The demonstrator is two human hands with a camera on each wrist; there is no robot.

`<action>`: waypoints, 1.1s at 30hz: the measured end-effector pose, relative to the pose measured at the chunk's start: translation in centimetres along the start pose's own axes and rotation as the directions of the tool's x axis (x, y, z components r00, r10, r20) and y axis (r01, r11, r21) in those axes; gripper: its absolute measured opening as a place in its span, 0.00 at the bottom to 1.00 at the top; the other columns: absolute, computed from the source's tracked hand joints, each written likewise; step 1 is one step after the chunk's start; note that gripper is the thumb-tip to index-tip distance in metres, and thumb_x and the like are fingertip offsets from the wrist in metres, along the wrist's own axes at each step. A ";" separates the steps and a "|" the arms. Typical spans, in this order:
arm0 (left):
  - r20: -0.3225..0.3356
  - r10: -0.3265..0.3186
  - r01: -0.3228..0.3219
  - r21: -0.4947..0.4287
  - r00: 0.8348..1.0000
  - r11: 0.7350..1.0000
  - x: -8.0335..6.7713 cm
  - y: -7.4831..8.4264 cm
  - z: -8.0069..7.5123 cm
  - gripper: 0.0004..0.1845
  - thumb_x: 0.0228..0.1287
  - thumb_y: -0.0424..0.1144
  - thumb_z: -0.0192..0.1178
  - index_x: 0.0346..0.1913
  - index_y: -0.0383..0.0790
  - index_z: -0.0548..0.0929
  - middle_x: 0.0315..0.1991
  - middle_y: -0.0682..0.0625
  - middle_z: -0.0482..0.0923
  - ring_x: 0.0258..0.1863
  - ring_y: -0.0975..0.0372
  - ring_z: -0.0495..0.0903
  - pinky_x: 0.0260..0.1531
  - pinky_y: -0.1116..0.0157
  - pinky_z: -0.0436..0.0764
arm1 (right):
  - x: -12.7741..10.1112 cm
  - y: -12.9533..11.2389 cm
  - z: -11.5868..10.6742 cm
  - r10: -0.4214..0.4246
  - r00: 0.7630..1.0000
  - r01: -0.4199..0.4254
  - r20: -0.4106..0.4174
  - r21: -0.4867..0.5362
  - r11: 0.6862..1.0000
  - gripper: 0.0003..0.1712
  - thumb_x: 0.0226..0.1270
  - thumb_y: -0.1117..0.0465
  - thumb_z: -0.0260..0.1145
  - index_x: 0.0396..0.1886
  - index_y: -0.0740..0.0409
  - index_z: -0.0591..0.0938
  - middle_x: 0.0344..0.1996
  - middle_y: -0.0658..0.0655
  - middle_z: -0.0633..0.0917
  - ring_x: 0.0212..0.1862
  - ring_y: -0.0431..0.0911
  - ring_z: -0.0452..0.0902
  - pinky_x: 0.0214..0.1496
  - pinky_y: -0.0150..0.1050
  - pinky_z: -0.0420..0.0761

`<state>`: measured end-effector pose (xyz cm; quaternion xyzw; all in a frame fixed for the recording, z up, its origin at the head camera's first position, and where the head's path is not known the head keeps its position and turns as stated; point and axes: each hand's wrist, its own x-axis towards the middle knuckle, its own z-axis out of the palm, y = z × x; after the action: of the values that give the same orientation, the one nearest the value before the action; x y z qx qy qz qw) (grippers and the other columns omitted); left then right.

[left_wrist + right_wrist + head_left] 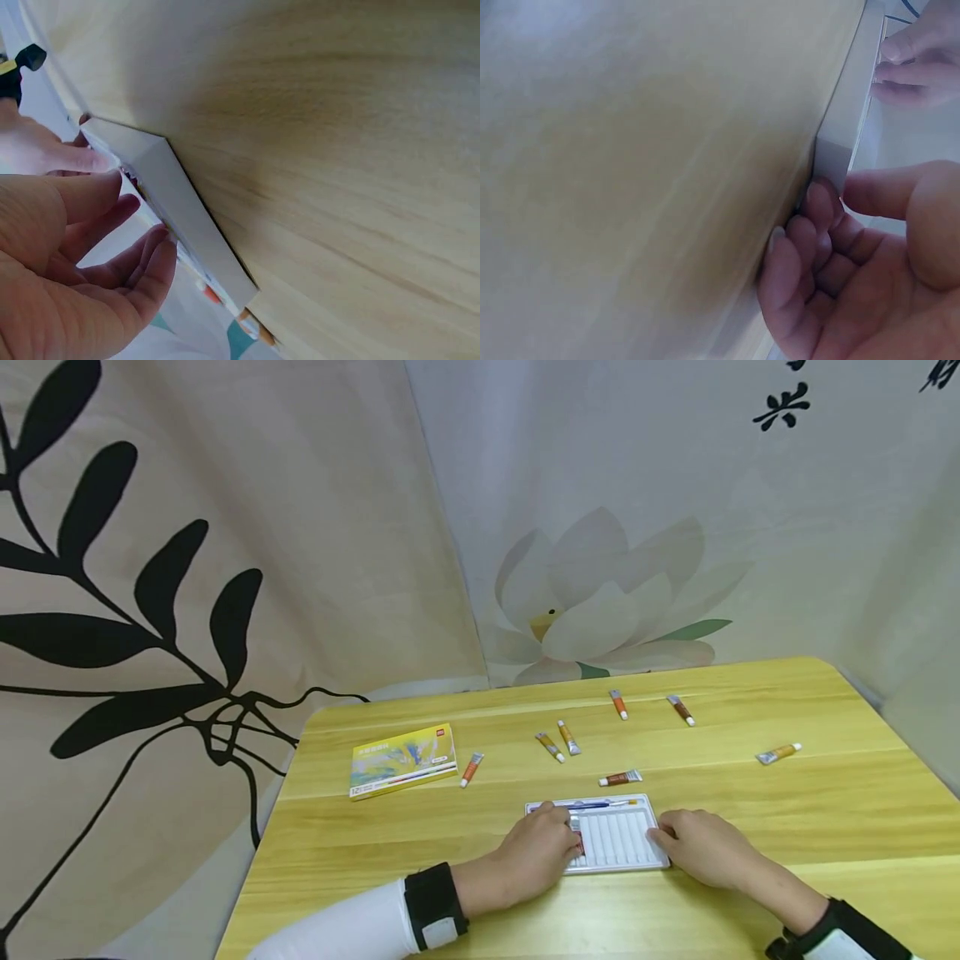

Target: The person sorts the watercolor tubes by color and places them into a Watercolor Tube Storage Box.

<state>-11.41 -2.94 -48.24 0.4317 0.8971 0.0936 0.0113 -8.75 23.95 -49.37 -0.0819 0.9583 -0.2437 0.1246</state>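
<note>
So my left hand (534, 850) was bent over the left end of the white tray (618, 869), right at a reddish tube (578, 843); couldn't tell if I'd pinched it. Tube ran front-to-back, same as the slots (617, 839). Tray lay widthwise on the counter (360, 868), right hand (708, 849) gripping its right edge, farther from the tube.

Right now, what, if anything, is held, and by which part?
The right hand pinches the white tray by its right edge; whether the left hand grips the tube beneath it cannot be told.

Soft light, faint shadows, hazy wrist views
</note>
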 end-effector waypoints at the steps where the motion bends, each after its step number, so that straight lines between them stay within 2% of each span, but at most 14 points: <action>1: 0.005 -0.007 0.007 -0.016 1.000 1.000 -0.1 0.0 -0.1 0.07 0.71 0.42 0.70 0.35 0.46 0.92 0.30 0.57 0.75 0.33 0.67 0.70 0.37 0.72 0.72 | 0.0 0.0 0.0 0.000 1.000 0.000 0.000 0.000 1.000 0.22 0.77 0.56 0.65 0.20 0.51 0.70 0.16 0.47 0.67 0.20 0.41 0.62 0.26 0.35 0.60; 5: 0.012 -0.030 0.031 -0.089 0.999 0.996 -0.5 -0.2 -0.5 0.04 0.71 0.38 0.69 0.37 0.44 0.92 0.34 0.57 0.79 0.37 0.67 0.74 0.42 0.73 0.75 | 0.0 0.1 0.1 -0.002 1.000 0.002 -0.002 0.000 1.000 0.22 0.77 0.56 0.65 0.20 0.51 0.70 0.16 0.47 0.67 0.20 0.41 0.62 0.26 0.35 0.60; 11: -0.025 -0.018 0.015 -0.115 1.000 0.993 -1.3 -0.7 -1.1 0.05 0.70 0.35 0.68 0.41 0.44 0.94 0.36 0.57 0.81 0.41 0.68 0.78 0.48 0.73 0.77 | 0.0 0.2 0.2 -0.016 1.000 0.016 -0.008 -0.003 1.000 0.22 0.77 0.57 0.65 0.20 0.50 0.70 0.16 0.47 0.67 0.20 0.41 0.62 0.26 0.35 0.60; 14: -0.054 -0.041 0.033 -0.143 0.998 0.989 -1.8 -1.4 -1.4 0.05 0.71 0.33 0.67 0.41 0.42 0.93 0.35 0.57 0.81 0.39 0.69 0.77 0.44 0.74 0.77 | 0.0 0.2 0.2 -0.021 1.000 0.021 -0.009 -0.008 1.000 0.22 0.77 0.56 0.65 0.20 0.50 0.70 0.16 0.47 0.67 0.20 0.41 0.62 0.26 0.36 0.60; 18: -0.112 -0.132 0.111 -0.176 0.985 0.978 -2.1 -3.3 -2.1 0.06 0.71 0.32 0.66 0.38 0.39 0.92 0.30 0.56 0.77 0.32 0.70 0.73 0.34 0.75 0.76 | 0.1 0.2 0.2 -0.017 1.000 0.017 -0.002 -0.007 1.000 0.22 0.78 0.56 0.64 0.21 0.50 0.71 0.16 0.47 0.68 0.20 0.41 0.63 0.26 0.36 0.60; 21: -0.166 -0.224 0.192 -0.188 0.960 0.963 -2.1 -5.2 -2.8 0.07 0.71 0.30 0.66 0.34 0.37 0.91 0.27 0.55 0.76 0.27 0.70 0.71 0.28 0.73 0.75 | 0.1 0.2 0.1 -0.011 1.000 0.011 -0.001 -0.006 1.000 0.21 0.78 0.56 0.64 0.21 0.50 0.71 0.16 0.47 0.68 0.20 0.41 0.63 0.26 0.36 0.61; 24: -0.211 -0.325 0.286 -0.197 0.922 0.938 -2.0 -7.3 -3.4 0.09 0.70 0.27 0.65 0.30 0.36 0.90 0.24 0.53 0.76 0.24 0.68 0.70 0.24 0.71 0.74 | 0.0 0.1 0.0 -0.012 1.000 0.012 -0.003 -0.007 1.000 0.22 0.78 0.57 0.64 0.21 0.51 0.71 0.16 0.47 0.67 0.20 0.41 0.63 0.26 0.36 0.60; 27: -0.227 -0.405 0.371 -0.180 0.886 0.911 -1.9 -9.1 -3.6 0.11 0.69 0.25 0.63 0.28 0.34 0.88 0.23 0.50 0.78 0.22 0.66 0.70 0.23 0.69 0.74 | 0.0 0.1 0.0 -0.012 1.000 0.012 -0.003 -0.008 1.000 0.22 0.78 0.57 0.64 0.20 0.51 0.70 0.16 0.47 0.67 0.20 0.41 0.62 0.26 0.35 0.60; 30: -0.203 -0.481 0.449 -0.187 0.853 0.874 -1.8 -10.7 -3.6 0.12 0.70 0.25 0.63 0.26 0.34 0.86 0.22 0.48 0.78 0.20 0.65 0.68 0.20 0.68 0.73 | -0.1 0.0 0.0 -0.005 1.000 0.005 0.002 -0.004 1.000 0.22 0.78 0.57 0.63 0.21 0.51 0.70 0.16 0.48 0.68 0.20 0.41 0.63 0.26 0.36 0.60; 33: -0.143 -0.559 0.527 -0.208 0.817 0.824 -1.8 -11.7 -3.5 0.14 0.71 0.28 0.65 0.24 0.34 0.83 0.20 0.49 0.75 0.16 0.65 0.67 0.16 0.68 0.69 | -0.1 -0.1 0.0 0.002 1.000 -0.002 0.007 0.001 1.000 0.21 0.78 0.57 0.63 0.21 0.51 0.71 0.16 0.48 0.68 0.20 0.41 0.63 0.26 0.36 0.61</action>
<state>-19.71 -12.01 -47.04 0.1432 0.9691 0.2000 -0.0172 -8.66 23.92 -49.27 -0.0818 0.9578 -0.2440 0.1283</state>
